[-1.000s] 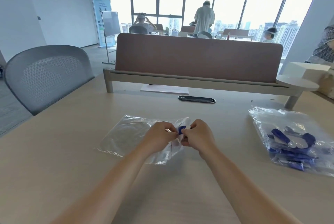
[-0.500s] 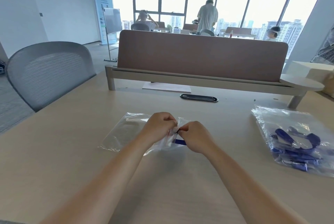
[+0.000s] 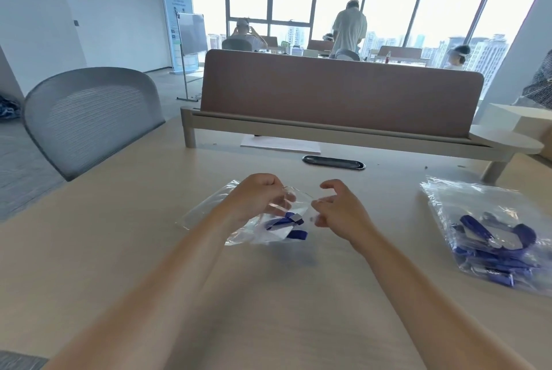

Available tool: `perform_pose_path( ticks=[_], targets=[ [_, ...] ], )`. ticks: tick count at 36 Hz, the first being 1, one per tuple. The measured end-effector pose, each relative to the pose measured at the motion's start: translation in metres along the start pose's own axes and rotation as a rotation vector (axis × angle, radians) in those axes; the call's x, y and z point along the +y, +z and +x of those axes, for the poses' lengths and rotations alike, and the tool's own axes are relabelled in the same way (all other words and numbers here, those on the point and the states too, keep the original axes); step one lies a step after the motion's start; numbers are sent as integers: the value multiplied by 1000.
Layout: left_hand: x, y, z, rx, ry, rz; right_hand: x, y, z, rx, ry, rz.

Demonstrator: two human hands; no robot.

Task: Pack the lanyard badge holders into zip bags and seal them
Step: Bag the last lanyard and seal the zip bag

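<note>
Clear zip bag [image 3: 209, 208] gripped by left hand [image 3: 257, 199], blue lanyard badge holder [image 3: 286, 225] inside it.
Grey mesh chair [image 3: 89, 119] far left, beside the table [image 3: 268, 295]. Zip bag sits mid-table with its right end raised; left hand's fingers are curled round the top edge. Lanyard badge holder lies in the bag's lower right part, just below that hand. Right hand [image 3: 337, 208] is apart from the left, just beside the bag's right edge, fingers loosely curled; too blurred to tell if it touches the plastic. Far right: larger bag [image 3: 493, 232] of blue lanyards, flat on the table.
</note>
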State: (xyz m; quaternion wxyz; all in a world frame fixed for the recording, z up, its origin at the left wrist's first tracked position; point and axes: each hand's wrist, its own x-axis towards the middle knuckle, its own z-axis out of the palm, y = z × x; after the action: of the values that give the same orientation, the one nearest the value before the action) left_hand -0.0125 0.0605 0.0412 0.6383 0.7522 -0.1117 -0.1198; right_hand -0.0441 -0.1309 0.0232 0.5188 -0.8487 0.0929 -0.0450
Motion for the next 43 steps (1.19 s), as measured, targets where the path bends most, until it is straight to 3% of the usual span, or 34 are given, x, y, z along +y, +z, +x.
perform_pose_path(
  ticks=[5, 12, 16, 20, 28, 36, 39, 43],
  targets=[
    [1, -3, -6, -28, 38, 135, -4, 6, 3, 53, -70, -99],
    [-9, -22, -32, 23, 58, 686, -13, 8, 3, 106, -63, -197],
    [-3, -38, -48, -11, -27, 811, -25, 3, -1, 168, -49, -180],
    [8, -47, -58, 28, -100, 602, -45, -5, -7, 206, -87, -196],
    [38, -66, -50, 451, 125, 346, -87, -22, -23, 217, -182, -170],
    [9, -62, -56, 359, 131, 203, -74, -25, -35, 67, -201, -211],
    [-6, -62, -60, 333, 152, 174, -64, -29, -38, -69, -263, -251],
    [-21, -66, -63, 325, 176, 134, -45, -30, -36, -158, -350, -460]
  ],
)
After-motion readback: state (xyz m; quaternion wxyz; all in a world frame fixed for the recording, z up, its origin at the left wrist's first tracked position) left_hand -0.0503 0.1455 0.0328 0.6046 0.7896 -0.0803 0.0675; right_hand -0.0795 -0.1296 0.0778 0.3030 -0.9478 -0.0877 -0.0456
